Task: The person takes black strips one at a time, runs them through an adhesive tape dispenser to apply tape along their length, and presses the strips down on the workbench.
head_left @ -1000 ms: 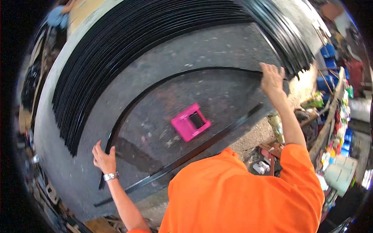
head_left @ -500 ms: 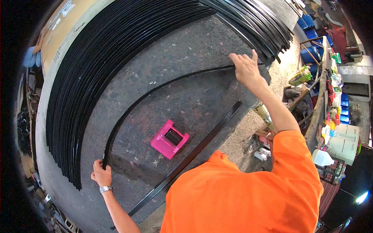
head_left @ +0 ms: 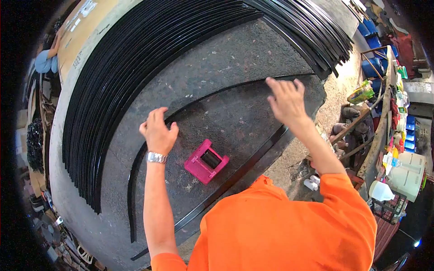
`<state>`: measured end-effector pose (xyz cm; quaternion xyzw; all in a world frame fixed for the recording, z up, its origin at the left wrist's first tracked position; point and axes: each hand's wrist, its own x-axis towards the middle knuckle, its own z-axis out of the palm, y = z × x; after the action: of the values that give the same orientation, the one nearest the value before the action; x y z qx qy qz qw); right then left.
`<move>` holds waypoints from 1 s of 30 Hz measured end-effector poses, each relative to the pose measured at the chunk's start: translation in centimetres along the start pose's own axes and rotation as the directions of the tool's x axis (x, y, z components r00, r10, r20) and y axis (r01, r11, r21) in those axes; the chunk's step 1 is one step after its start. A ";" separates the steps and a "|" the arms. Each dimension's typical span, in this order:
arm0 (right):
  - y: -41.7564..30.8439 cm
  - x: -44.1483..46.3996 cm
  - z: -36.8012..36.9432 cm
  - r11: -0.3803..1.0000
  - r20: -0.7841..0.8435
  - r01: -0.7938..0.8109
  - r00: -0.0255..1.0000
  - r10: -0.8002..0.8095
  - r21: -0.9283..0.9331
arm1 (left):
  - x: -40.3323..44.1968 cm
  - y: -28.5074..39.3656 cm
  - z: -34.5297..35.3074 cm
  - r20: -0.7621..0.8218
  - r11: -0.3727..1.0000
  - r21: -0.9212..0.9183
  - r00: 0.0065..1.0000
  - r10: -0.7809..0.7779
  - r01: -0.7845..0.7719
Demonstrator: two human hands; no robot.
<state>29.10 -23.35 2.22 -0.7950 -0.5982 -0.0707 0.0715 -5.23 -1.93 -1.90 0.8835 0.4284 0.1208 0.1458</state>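
A thin curved black strip lies across the dark work table, bowed towards the far side. My left hand is over the strip's left bend with its fingers spread and nothing gripped; whether it touches the strip I cannot tell. My right hand hovers open just on the near side of the strip's right stretch, its fingertips close to it. Between and below the hands sits a pink plastic frame with a dark roller-like part inside. A straighter dark strip runs along the table's near edge.
A dense row of curved black strips covers the table's far left, and more strips fan out at the upper right. A cluttered rack stands at the right. Another person's sleeve shows at the far left.
My left hand has let go of the strip's lower left end and moved up and right along it. My right hand has come down slightly from the strip's right part. The view shifted a little.
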 end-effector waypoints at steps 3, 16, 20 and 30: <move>-3.2 -2.3 1.1 0.992 0.011 0.028 1.000 -0.029 0.125 | 2.2 1.3 1.2 0.061 1.000 -0.021 0.998 0.022 -0.021; -12.9 -1.0 5.3 0.946 -0.051 0.192 0.981 -0.185 0.260 | -0.1 2.7 2.0 -0.020 0.983 0.137 0.992 0.128 -0.124; -13.7 0.0 5.7 0.941 -0.045 0.235 0.972 -0.231 0.243 | 0.2 2.6 1.8 0.000 0.984 0.133 0.992 0.123 -0.122; -15.3 1.2 6.3 0.930 -0.075 0.256 0.967 -0.245 0.265 | 0.4 3.0 1.5 0.035 0.982 0.153 0.994 0.107 -0.111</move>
<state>14.92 -16.78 -3.31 -0.6932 -0.6971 -0.0125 0.1828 -2.34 -3.58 -2.18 0.9157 0.3857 0.0833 0.0755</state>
